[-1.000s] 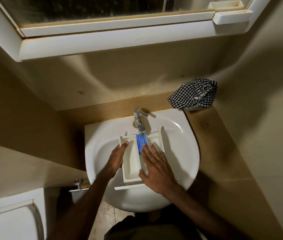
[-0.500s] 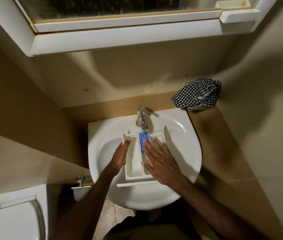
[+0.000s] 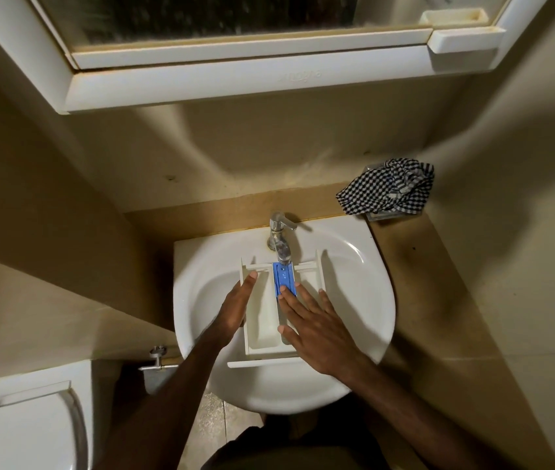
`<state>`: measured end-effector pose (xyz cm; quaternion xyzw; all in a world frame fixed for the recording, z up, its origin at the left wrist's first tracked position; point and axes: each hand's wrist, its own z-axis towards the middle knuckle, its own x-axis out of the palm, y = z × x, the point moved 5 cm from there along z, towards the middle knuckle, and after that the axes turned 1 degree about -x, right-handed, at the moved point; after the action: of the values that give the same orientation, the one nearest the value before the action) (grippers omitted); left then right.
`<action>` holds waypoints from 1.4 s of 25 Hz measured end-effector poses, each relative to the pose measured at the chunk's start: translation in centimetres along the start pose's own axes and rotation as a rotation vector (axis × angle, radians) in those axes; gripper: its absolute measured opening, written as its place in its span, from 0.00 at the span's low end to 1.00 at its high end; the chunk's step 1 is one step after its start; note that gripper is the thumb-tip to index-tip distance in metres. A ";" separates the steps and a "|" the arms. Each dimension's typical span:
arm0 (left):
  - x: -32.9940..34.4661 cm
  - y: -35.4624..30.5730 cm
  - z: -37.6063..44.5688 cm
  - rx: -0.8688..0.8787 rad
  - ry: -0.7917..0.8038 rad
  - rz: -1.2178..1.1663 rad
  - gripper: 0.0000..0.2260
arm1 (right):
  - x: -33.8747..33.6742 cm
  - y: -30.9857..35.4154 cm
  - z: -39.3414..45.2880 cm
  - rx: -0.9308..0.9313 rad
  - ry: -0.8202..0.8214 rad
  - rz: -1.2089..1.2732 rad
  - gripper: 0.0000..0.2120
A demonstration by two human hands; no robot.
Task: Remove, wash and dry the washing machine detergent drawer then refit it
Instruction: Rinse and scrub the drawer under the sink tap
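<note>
1. White plastic under both palms: the detergent drawer (image 3: pixel 262 320) lies in the basin (image 3: pixel 354 300), and both hands are on it with fingers straight, neither grip curled round anything.
2. Left hand (image 3: pixel 237 308) lies flat along the drawer's left wall, its fingertips (image 3: pixel 252 275) reaching up near the back corner, so that grip is released and simply resting against the side.
3. Right hand (image 3: pixel 316 330) is spread flat across the right-hand compartments, fingers fanned, thumb pointing into the big left compartment; again a released grip, pressing rather than grasping.
4. Just ahead of the right forefinger sits the blue insert (image 3: pixel 282 278), running down the drawer's middle channel.
5. Directly beyond that, the chrome tap (image 3: pixel 279 237) overhangs the back end of the drawer; whether water is running, I cannot tell.
6. Nearest the person, the drawer's front panel (image 3: pixel 262 362) lies below both wrists, over the basin's near slope.
7. Further out to the right and back, a black-and-white checked cloth (image 3: pixel 388 191) is bunched on the brown worktop (image 3: pixel 415 283).
8. Above everything, a white mirror cabinet (image 3: pixel 235 83); down to the left of the left forearm, a toilet (image 3: pixel 21 425).
</note>
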<state>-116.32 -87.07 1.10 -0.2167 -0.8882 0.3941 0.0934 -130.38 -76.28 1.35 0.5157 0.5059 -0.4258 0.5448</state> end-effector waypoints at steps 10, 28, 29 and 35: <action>0.0 0.2 0.6 0.023 0.021 -0.003 0.25 | -1.0 0.0 2.9 0.079 -0.021 0.139 0.36; -0.3 0.4 0.7 0.057 0.013 0.024 0.21 | -0.6 5.4 0.7 0.401 0.394 0.396 0.39; -0.3 0.4 0.7 0.057 0.012 0.021 0.20 | -0.5 5.7 0.9 0.437 0.395 0.429 0.39; -0.2 0.9 1.4 0.057 -0.035 0.019 0.21 | -0.2 5.2 1.1 0.516 0.419 0.509 0.30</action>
<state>-116.29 -87.55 -0.54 -0.2155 -0.8761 0.4236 0.0804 -125.19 -76.79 2.20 0.8193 0.3390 -0.2763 0.3709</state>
